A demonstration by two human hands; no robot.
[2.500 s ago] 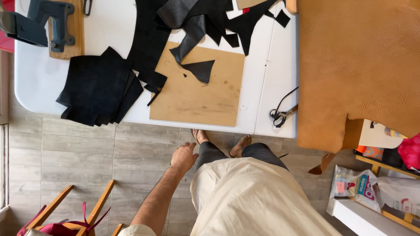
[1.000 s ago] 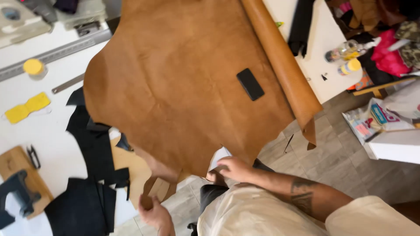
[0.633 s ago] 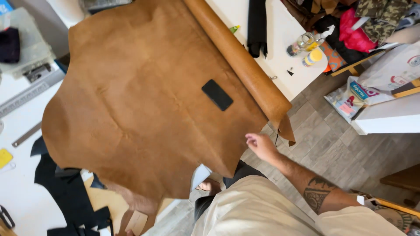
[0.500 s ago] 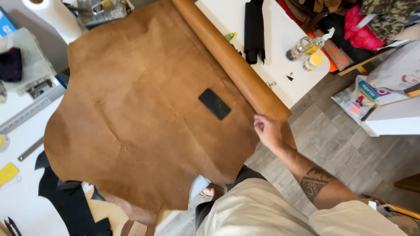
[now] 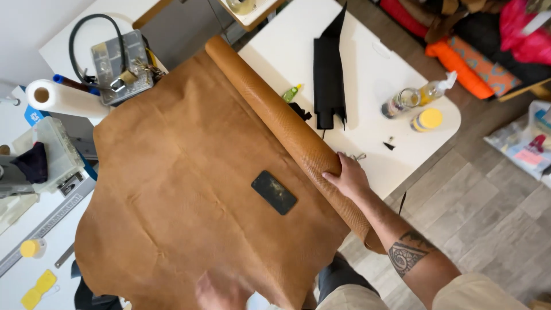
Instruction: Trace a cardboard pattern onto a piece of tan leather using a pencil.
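Where rolled, hide [image 5: 172, 189] under right hand [image 5: 346, 177]

I am seeing a clear spray bottle [image 5: 418, 96] with amber liquid lying near the right edge of my white table [image 5: 373, 57], a yellow-lidded jar [image 5: 427, 119] standing just beside it, and a small green bottle [image 5: 291, 93] lying against the leather roll [image 5: 287, 126]

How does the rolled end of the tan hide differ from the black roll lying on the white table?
The tan roll is longer and thicker than the black leather roll. The tan roll is still joined to a spread hide; the black one lies alone. The right hand grips the tan roll; nothing touches the black one. Both are rolled sheet material.
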